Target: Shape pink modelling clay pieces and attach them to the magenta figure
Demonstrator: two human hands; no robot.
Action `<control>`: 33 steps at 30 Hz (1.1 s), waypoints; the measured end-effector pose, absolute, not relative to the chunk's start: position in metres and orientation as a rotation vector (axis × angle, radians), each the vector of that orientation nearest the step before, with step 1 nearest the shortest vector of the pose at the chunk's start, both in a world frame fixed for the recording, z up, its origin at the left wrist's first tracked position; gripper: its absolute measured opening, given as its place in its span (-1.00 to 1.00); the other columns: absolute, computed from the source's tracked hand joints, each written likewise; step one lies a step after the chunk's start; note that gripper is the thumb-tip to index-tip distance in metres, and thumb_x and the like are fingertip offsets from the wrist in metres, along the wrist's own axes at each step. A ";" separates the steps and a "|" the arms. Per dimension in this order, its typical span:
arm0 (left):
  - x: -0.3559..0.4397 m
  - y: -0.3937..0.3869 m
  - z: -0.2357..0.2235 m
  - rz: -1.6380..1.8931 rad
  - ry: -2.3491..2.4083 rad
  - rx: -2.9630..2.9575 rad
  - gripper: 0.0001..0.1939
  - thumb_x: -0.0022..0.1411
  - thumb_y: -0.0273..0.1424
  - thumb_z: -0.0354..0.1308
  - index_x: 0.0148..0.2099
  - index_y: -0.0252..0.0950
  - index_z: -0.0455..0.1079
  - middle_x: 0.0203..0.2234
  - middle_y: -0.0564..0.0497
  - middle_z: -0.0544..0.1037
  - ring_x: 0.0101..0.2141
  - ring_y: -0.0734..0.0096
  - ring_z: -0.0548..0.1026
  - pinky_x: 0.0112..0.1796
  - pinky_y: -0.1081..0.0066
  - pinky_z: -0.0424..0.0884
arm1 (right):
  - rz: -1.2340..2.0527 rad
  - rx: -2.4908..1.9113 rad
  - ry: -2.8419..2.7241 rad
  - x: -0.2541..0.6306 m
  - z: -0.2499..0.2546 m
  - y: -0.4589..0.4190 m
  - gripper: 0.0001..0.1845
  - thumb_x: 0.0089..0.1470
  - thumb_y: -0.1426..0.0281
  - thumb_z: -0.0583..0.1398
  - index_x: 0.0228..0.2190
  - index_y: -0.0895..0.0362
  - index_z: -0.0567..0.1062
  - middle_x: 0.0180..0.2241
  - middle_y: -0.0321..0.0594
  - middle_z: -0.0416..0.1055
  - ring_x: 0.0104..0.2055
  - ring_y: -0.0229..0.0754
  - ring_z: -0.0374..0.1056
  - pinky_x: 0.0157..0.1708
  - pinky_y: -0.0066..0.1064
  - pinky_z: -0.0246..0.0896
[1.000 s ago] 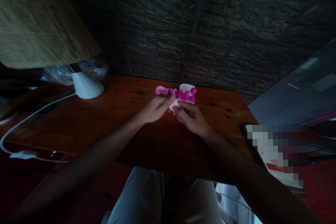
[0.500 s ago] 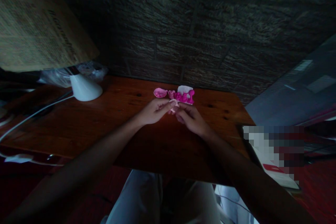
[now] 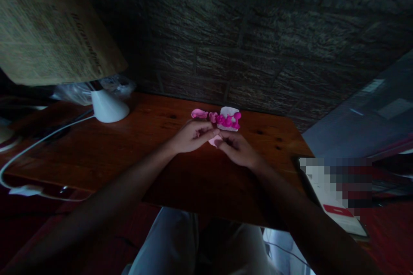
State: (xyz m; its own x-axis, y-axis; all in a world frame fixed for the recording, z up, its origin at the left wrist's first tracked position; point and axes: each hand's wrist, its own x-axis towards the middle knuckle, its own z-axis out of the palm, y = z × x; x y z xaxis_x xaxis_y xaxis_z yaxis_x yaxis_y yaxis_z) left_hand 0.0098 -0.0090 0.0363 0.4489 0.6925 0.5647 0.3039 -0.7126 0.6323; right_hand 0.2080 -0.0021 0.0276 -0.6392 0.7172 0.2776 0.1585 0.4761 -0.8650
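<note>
A pale pink, flattened piece of modelling clay [image 3: 214, 141] is pinched between my two hands, over the wooden table. My left hand [image 3: 195, 135] is closed on its left side, thumb pointing right. From the right, the thumb and bent fingers of my right hand [image 3: 238, 148] grip the same piece. Just beyond my fingers lie several bright pink clay lumps [image 3: 228, 121], some resting against a whitish sheet [image 3: 229, 112]. A lighter pink, rounded clay piece [image 3: 199, 113] sits to their left. My fingers partly hide the held piece.
A white lamp base [image 3: 109, 107] with a newsprint shade [image 3: 61, 34] stands at the left, its cable [image 3: 41, 136] running over the table [image 3: 155, 116]. Behind rises a dark brick-patterned wall [image 3: 213, 21]. A partly blurred flat object [image 3: 335, 197] lies at the right edge.
The held clay has turned and now shows a smoother, rounder face below my thumbs. The lighter pink piece at the back looks different, its hollow no longer visible. The view has shifted slightly.
</note>
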 end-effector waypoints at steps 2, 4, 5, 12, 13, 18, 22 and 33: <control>0.010 -0.008 0.035 1.165 0.851 2.259 -0.61 0.41 -0.31 0.09 -0.50 -0.27 0.21 -0.64 0.18 0.20 -0.59 0.56 0.19 -0.56 0.50 0.11 | 1.124 -0.731 -2.103 0.209 0.028 -0.002 -0.71 0.19 0.23 0.14 -0.51 0.09 0.35 -0.51 -0.36 0.22 -0.42 -0.28 0.15 -0.39 -0.39 0.06; 0.010 -0.007 0.033 1.168 0.857 2.240 -0.60 0.43 -0.29 0.06 -0.49 -0.26 0.19 -0.63 0.17 0.20 -0.59 0.56 0.18 -0.56 0.51 0.11 | 1.144 -0.752 -2.087 0.209 0.028 -0.002 -0.69 0.22 0.19 0.15 -0.49 0.09 0.35 -0.51 -0.36 0.21 -0.44 -0.29 0.14 -0.40 -0.39 0.06; 0.010 -0.006 0.033 1.179 0.857 2.224 -0.60 0.44 -0.29 0.05 -0.49 -0.26 0.19 -0.63 0.17 0.21 -0.58 0.56 0.19 -0.56 0.51 0.12 | 1.163 -0.763 -2.074 0.208 0.028 -0.003 -0.66 0.24 0.15 0.15 -0.48 0.10 0.36 -0.51 -0.37 0.20 -0.45 -0.29 0.13 -0.41 -0.40 0.05; 0.014 -0.007 0.034 1.204 0.827 2.146 -0.63 0.44 -0.32 0.03 -0.47 -0.27 0.25 -0.61 0.15 0.26 -0.57 0.54 0.22 -0.54 0.50 0.15 | 1.291 -0.779 -2.079 0.206 0.024 -0.007 -0.45 0.31 -0.10 0.03 -0.32 0.12 0.45 -0.61 -0.44 0.19 -0.58 -0.32 0.14 -0.51 -0.42 0.05; 0.014 -0.007 0.035 1.213 0.824 2.141 -0.63 0.43 -0.34 0.02 -0.47 -0.27 0.24 -0.62 0.15 0.24 -0.57 0.54 0.21 -0.54 0.49 0.15 | 1.281 -0.779 -2.075 0.205 0.023 -0.007 -0.44 0.30 -0.11 0.03 -0.34 0.12 0.45 -0.61 -0.44 0.18 -0.58 -0.32 0.14 -0.51 -0.42 0.05; 0.014 -0.008 0.034 1.220 0.848 2.195 -0.64 0.44 -0.32 0.01 -0.46 -0.25 0.20 -0.61 0.15 0.21 -0.56 0.53 0.20 -0.53 0.49 0.15 | 1.204 -0.775 -2.066 0.205 0.022 -0.007 -0.42 0.30 -0.11 0.02 -0.45 0.10 0.41 -0.64 -0.43 0.19 -0.59 -0.33 0.13 -0.51 -0.42 0.04; 0.013 -0.008 0.034 1.185 0.854 2.214 -0.64 0.44 -0.29 0.02 -0.44 -0.26 0.24 -0.60 0.13 0.27 -0.55 0.53 0.24 -0.53 0.49 0.16 | 1.208 -0.797 -2.061 0.205 0.022 -0.006 -0.43 0.30 -0.09 0.03 -0.45 0.10 0.42 -0.64 -0.43 0.21 -0.60 -0.34 0.13 -0.51 -0.42 0.06; 0.012 -0.005 0.033 1.225 0.845 2.085 -0.63 0.43 -0.23 0.06 -0.42 -0.28 0.27 -0.60 0.13 0.30 -0.55 0.54 0.27 -0.53 0.53 0.24 | 1.939 -0.803 -1.552 0.203 0.026 0.002 -0.28 0.25 -0.24 0.01 -0.35 0.15 0.52 -0.50 -0.21 0.47 -0.54 -0.29 0.27 -0.53 -0.43 0.18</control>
